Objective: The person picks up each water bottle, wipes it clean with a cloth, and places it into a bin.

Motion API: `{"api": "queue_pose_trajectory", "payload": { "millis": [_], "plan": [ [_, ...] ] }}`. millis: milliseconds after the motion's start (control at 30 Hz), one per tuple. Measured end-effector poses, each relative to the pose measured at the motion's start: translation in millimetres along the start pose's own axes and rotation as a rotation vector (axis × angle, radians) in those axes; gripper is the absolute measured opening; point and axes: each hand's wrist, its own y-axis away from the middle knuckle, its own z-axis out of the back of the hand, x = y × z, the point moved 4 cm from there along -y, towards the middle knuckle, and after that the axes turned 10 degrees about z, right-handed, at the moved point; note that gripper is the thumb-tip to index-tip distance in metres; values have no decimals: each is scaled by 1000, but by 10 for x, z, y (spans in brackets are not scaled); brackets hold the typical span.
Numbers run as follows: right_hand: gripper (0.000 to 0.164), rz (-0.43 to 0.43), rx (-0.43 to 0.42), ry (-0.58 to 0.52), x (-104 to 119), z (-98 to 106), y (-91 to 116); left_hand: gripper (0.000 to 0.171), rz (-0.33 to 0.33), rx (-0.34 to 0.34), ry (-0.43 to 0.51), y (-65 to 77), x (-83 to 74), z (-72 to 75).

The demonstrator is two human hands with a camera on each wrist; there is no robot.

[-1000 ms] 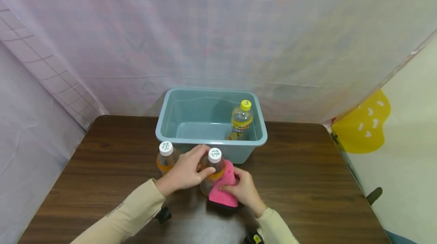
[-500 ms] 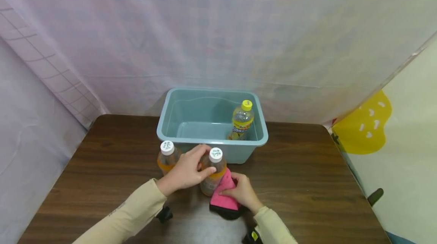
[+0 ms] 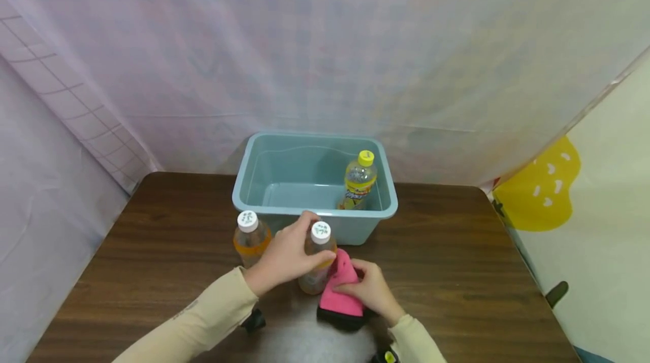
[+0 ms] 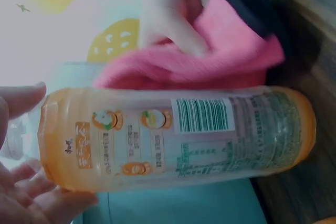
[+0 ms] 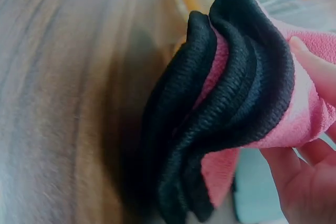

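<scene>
My left hand (image 3: 285, 257) holds a clear plastic bottle (image 3: 316, 283) with a white cap, gripping it near its shoulder from the left. It stands upright in front of the bin. In the left wrist view the bottle (image 4: 157, 135) shows an orange-trimmed label with a barcode. My right hand (image 3: 374, 291) pinches a folded pink cloth (image 3: 341, 298) with a black edge, close against the bottle's right side. The right wrist view shows the cloth's black edging (image 5: 226, 98) in folds, with the thumb on the pink part.
A blue-green plastic bin (image 3: 315, 213) stands behind the hands. Inside its right end is a yellow-capped bottle (image 3: 359, 182). A second white-capped bottle (image 3: 251, 241) stands left of the left hand, partly hidden by it. Everything sits on a dark wooden table (image 3: 447, 272).
The cloth in my right hand has slid down along the bottle and then a little to the right. My left hand has shifted slightly right, still on the bottle.
</scene>
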Motion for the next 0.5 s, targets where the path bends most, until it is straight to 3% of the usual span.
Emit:
{"api": "queue_pose_trajectory", "payload": {
  "millis": [200,367,500],
  "plan": [
    [38,-54,-25,-38,-57,158,57,50,-12,29,79,-27,49,16],
    [40,-42,-24,-54,75,256,55,49,-64,-18,61,-21,63,67],
    [40,-32,-28,-51,195,314,29,53,-79,-6,43,-7,82,83]
  ]
}}
